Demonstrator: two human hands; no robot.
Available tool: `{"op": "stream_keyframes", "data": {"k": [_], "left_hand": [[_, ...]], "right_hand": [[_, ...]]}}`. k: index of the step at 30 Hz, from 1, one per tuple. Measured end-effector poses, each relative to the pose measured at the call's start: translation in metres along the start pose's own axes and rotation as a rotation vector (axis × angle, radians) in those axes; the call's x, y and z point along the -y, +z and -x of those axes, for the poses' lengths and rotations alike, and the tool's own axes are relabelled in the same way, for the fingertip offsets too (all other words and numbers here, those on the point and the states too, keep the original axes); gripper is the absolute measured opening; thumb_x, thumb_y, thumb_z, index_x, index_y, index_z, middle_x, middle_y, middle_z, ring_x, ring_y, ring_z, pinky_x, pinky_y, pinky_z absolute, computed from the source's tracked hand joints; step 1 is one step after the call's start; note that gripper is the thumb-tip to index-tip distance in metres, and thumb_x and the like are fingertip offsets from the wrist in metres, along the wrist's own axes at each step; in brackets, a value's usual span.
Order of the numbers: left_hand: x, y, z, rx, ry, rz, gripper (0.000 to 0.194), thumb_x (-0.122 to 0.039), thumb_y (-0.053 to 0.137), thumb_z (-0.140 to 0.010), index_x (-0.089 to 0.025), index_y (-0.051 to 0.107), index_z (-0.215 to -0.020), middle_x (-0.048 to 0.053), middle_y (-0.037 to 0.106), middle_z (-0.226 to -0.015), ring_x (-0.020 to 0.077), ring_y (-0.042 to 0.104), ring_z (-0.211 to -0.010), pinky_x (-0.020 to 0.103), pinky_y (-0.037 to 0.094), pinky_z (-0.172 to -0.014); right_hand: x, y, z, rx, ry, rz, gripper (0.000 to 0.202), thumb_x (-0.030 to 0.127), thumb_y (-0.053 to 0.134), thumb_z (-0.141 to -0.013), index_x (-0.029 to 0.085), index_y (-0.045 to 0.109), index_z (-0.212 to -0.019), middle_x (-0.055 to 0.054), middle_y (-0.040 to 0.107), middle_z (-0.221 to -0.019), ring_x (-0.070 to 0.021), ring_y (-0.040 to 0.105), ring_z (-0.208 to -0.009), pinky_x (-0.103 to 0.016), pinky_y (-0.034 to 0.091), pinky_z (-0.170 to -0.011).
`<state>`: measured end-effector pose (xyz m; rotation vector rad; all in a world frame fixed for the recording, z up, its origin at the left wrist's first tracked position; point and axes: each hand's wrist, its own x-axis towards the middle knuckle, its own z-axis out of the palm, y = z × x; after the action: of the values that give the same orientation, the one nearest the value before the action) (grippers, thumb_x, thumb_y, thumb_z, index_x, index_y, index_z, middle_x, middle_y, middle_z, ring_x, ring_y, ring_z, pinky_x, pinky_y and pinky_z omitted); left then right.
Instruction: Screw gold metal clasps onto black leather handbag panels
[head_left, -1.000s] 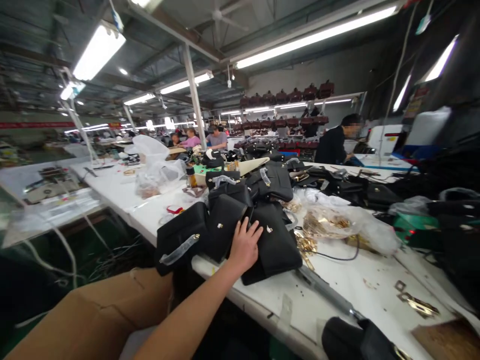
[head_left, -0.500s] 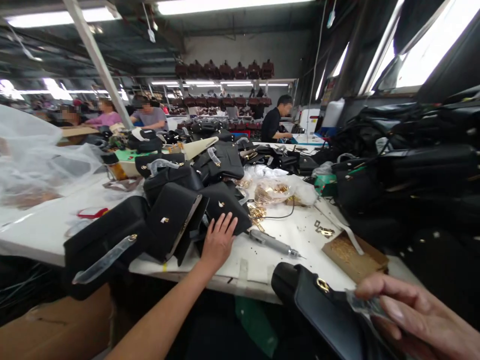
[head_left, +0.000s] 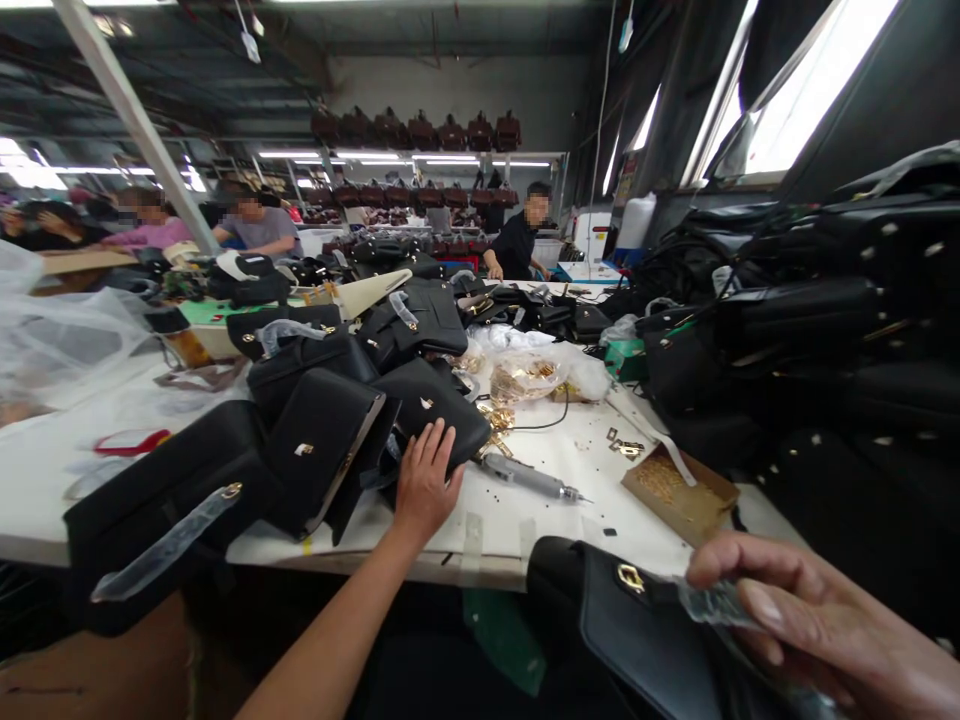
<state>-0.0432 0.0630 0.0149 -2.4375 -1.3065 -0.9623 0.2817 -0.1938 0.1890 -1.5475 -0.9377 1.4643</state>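
Note:
My left hand lies with its fingers stretched over the front edge of a black handbag on the table. A second black bag leans beside it, its flap edge facing me. At the lower right, my right hand pinches the clear-plastic-wrapped handle of another black handbag. That bag hangs at the table's front edge and has a gold ring fitting on top. Its lower part is out of view. A grey electric screwdriver rests on the table between my hands.
An open cardboard box of small gold screws stands at the right. Behind the screwdriver are gold fittings and a clear plastic bag of hardware. Black bags are heaped at the right. A co-worker stands farther back.
The view has turned slightly right, so the table's things sit farther left. My left thumb has spread outward on the bag. My right hand keeps its hold on the handle.

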Motion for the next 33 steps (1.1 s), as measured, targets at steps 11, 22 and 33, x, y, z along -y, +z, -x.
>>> {"op": "stream_keyframes", "data": {"k": [11, 22, 33], "left_hand": [[-0.089, -0.115, 0.038, 0.529, -0.007, 1.073, 0.090, -0.056, 0.076, -0.079, -0.025, 0.039, -0.154, 0.014, 0.050, -0.151, 0.0351, 0.050, -0.136, 0.047, 0.040, -0.116], [-0.091, -0.110, 0.068, 0.421, -1.091, 1.391, 0.045, -0.055, 0.079, -0.076, -0.016, 0.072, -0.096, 0.004, 0.074, -0.083, 0.0240, 0.069, -0.080, 0.031, 0.053, -0.075], [-0.075, -0.088, 0.083, 0.509, -0.937, 1.020, 0.046, -0.057, 0.068, -0.085, -0.017, 0.074, -0.107, 0.009, 0.077, -0.098, 0.0329, 0.072, -0.098, 0.041, 0.056, -0.088]], "right_hand": [[0.021, 0.032, -0.029, 0.415, -0.037, -0.215, 0.044, 0.052, 0.084, -0.078, 0.015, 0.072, -0.098, 0.004, 0.048, -0.057, -0.0014, 0.028, -0.042, -0.014, 0.014, -0.037], [0.020, 0.086, -0.127, 0.206, -0.284, 0.212, 0.047, 0.052, 0.080, -0.080, 0.016, 0.074, -0.109, -0.007, 0.074, -0.098, -0.0192, 0.068, -0.087, -0.029, 0.054, -0.079], [-0.036, 0.076, -0.119, 0.108, -0.608, 0.712, 0.023, 0.034, 0.066, -0.092, 0.025, 0.077, -0.111, -0.006, 0.078, -0.103, -0.0235, 0.071, -0.093, -0.035, 0.053, -0.086]]}}
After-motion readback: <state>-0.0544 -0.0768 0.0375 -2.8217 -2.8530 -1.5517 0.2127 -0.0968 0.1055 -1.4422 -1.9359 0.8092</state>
